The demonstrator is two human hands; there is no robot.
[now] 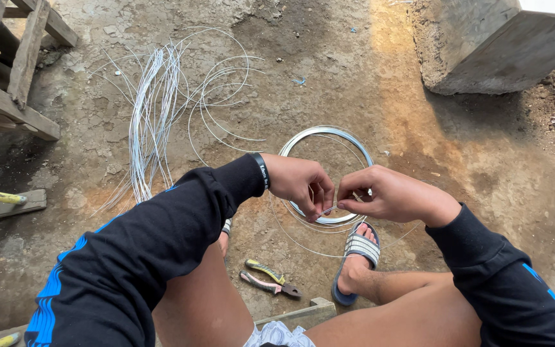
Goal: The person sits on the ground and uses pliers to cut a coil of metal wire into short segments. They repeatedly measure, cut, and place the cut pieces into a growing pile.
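Left hand [300,186] and right hand [390,196] are brought close together above the ground, fingertips nearly meeting. A short stretch of thin wire [330,209] is pinched between thumb and forefinger of each hand, the other fingers curled in.

Directly beneath the hands a wire coil [326,132] is laid flat on the dirt, with a loose outer loop trailing toward the sandalled foot [356,257] (its toe appears to rest on the coil's near edge).

Pliers [266,277] with coloured grips are left on the ground between the legs, untouched, within easy reach.

To the left, a bundle of cut wire lengths [152,115] is spread out, some straight, some curled. By that pile, a fair number of pieces seem already cut; much of the coil looks unused.

Room: open dirt is seen ahead and right of the coil. A concrete block [496,45] bounds the upper right, a wooden frame [11,71] the upper left.
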